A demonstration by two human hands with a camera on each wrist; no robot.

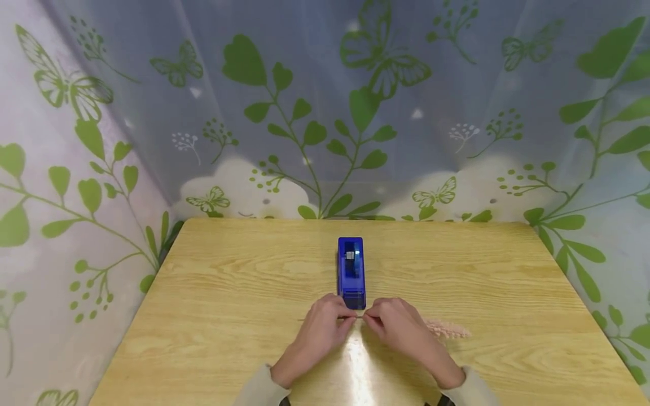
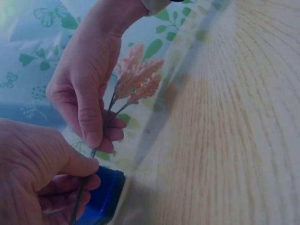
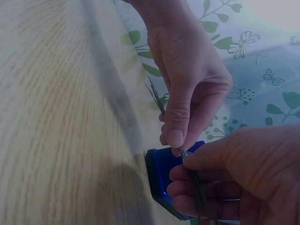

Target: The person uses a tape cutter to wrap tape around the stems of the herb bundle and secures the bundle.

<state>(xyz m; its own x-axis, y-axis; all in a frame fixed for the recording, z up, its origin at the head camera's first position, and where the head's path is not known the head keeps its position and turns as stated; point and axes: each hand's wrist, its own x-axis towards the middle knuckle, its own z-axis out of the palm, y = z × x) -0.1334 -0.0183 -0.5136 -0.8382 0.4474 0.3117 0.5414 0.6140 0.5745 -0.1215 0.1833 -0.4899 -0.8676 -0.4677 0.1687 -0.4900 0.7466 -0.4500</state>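
Note:
My left hand [image 1: 325, 320] pinches thin dark stems [image 3: 160, 102] between thumb and fingertips; their loose ends stick out past it. Close beside it, my right hand [image 1: 398, 327] pinches the same stems, the fingertips of the two hands nearly meeting. From the right hand's far side come the fluffy pink flower heads [image 2: 140, 75], at least two, partly hidden behind that hand in the head view. A blue tape dispenser [image 1: 351, 270] stands just beyond both hands, its near end close to the fingers. The stretch of stem under the fingers is hidden.
A wooden table [image 1: 244, 282] spreads out around the hands. Behind it and at both sides hangs a curtain [image 1: 304, 169] printed with green leaves and butterflies. Light reflects off the tabletop between the forearms.

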